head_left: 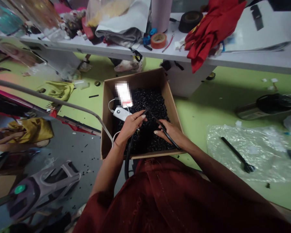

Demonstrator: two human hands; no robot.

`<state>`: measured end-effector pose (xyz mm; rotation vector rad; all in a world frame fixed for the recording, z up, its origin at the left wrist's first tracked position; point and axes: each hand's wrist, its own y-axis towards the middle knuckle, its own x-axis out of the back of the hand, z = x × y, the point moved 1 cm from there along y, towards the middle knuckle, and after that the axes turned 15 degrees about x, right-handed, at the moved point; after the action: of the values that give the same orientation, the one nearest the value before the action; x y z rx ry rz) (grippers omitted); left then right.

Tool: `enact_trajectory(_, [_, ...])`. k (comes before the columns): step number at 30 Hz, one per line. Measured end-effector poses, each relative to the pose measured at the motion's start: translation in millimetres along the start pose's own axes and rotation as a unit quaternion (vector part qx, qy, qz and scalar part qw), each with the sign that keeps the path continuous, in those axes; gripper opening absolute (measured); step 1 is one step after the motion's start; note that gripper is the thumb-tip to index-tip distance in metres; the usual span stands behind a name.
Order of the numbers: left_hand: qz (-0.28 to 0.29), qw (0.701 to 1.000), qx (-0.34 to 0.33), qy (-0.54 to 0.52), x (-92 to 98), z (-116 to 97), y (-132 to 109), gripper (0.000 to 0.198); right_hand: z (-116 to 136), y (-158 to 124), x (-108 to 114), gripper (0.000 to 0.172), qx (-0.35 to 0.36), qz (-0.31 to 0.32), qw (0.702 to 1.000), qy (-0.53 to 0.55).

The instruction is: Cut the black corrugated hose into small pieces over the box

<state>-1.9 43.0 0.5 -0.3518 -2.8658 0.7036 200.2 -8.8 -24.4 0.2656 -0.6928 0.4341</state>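
Observation:
A cardboard box (106,106) sits in front of me, filled with several small black plastic parts (155,100). My left hand (131,124) is closed round a long black rod (128,155) that runs down past my wrist. My right hand (168,131) is closed on a second thin black rod (155,118), which slants up and left across the box. Both hands hover over the black parts, their rod ends close together. A white power bank (121,114) with a cable lies in the box's left part, below a blurred bright screen (123,94).
A black rod with a forked end (236,154) lies on a clear plastic sheet (257,152) to the right. A cluttered white table (232,60) holds red cloth (210,29) and orange tape (158,40). A grey plastic stool (43,187) lies at lower left.

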Motion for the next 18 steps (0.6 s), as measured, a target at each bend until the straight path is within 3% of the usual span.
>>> enact_trajectory(12, [0.010,0.998,0.000,0.065,-4.0,2.8,-2.1,0.048,-2.1,7.6,-0.8,0.052,0.014,0.003,1.000,-0.012])
enact_trajectory(18, [0.018,0.997,0.006,0.079,-6.0,5.2,-1.9,0.049,-5.1,7.2,-3.5,0.038,0.007,0.022,0.999,-0.028])
